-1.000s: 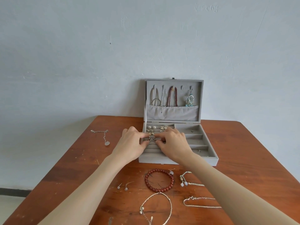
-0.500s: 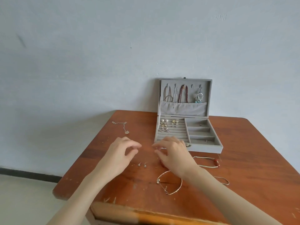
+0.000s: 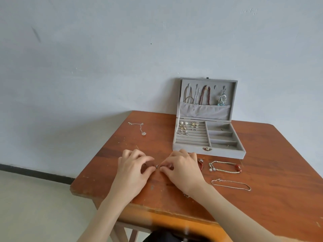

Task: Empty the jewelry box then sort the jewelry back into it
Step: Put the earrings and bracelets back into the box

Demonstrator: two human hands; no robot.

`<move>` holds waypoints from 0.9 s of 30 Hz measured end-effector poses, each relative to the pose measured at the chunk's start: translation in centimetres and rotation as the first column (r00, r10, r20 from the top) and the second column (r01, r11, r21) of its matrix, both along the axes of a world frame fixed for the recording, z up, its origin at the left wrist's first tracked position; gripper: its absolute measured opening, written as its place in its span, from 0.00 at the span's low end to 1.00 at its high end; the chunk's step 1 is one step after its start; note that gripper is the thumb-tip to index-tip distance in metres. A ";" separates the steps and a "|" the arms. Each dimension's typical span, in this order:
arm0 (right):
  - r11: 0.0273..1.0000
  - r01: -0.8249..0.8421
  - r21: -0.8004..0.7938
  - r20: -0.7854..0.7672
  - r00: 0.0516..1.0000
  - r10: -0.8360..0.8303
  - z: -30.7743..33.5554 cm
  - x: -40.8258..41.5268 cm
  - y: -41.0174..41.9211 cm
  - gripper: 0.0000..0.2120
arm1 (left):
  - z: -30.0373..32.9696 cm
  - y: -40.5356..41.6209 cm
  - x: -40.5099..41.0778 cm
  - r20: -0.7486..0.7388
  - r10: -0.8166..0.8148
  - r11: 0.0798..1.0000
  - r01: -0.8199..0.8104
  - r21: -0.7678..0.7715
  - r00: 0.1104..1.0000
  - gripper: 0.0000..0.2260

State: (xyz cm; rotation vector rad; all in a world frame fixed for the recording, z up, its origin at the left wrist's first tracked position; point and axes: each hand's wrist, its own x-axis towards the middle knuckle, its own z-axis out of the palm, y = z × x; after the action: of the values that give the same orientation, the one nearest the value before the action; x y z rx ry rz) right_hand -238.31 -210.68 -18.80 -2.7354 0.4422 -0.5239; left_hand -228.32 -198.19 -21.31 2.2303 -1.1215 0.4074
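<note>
Red bead bracelet (image 3: pixel 201 165): mostly hidden behind right hand (image 3: pixel 181 170) | left hand (image 3: pixel 134 167): curled, contents unclear | right hand: pinching small stud earring (image 3: pixel 157 166) over table (image 3: pixel 262 198)

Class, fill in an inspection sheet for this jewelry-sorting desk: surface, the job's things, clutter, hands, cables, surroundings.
Surface: scuffed wooden table.
Job's things: grey jewelry box open, necklaces hung in its lid, earrings in its left rows; pendant necklace far left; beaded bracelet and thin chain bracelet lie at right.
Clutter: nothing seen.
Hands: left hand and right hand both pinch at a small stud earring.
Cables: nothing seen.
Surroundings: pale wall, dark baseboard.
</note>
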 end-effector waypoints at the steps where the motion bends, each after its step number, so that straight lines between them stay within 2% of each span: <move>1: 0.999 -0.003 -0.033 0.005 1.000 0.003 -0.1 0.1 0.0 0.11 | 0.0 0.0 -0.1 0.002 0.007 1.000 -0.007 0.011 1.000 0.08; 5: 0.987 -0.011 -0.162 0.009 1.000 0.013 -0.4 0.3 0.2 0.10 | 0.3 -0.2 -0.2 0.031 0.006 1.000 -0.006 0.020 0.999 0.06; 9: 0.959 0.075 -0.274 0.090 0.995 -0.053 -0.6 0.4 0.5 0.13 | 0.4 -0.3 -0.2 0.120 -0.012 0.998 0.005 0.059 0.993 0.07; 16: 0.941 0.058 -0.334 0.083 0.996 -0.032 -0.8 0.0 -0.1 0.15 | 0.6 -0.4 -0.3 0.155 -0.049 0.997 0.040 0.062 0.987 0.06; 21: 0.941 0.039 -0.336 0.056 0.998 -0.022 -0.9 0.0 -0.2 0.07 | 0.6 -0.4 -0.4 0.197 -0.056 0.997 0.044 0.063 0.979 0.06; 27: 0.916 0.071 -0.395 0.099 0.994 -0.035 -0.9 0.3 -0.1 0.16 | 0.5 -0.7 -0.4 0.252 -0.076 0.995 0.058 0.078 0.965 0.07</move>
State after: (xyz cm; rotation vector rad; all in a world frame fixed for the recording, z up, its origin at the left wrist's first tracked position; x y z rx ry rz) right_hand -238.04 -210.73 -19.66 -3.0753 0.4270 -0.8302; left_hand -228.73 -198.85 -20.83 2.2387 -1.3584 0.6505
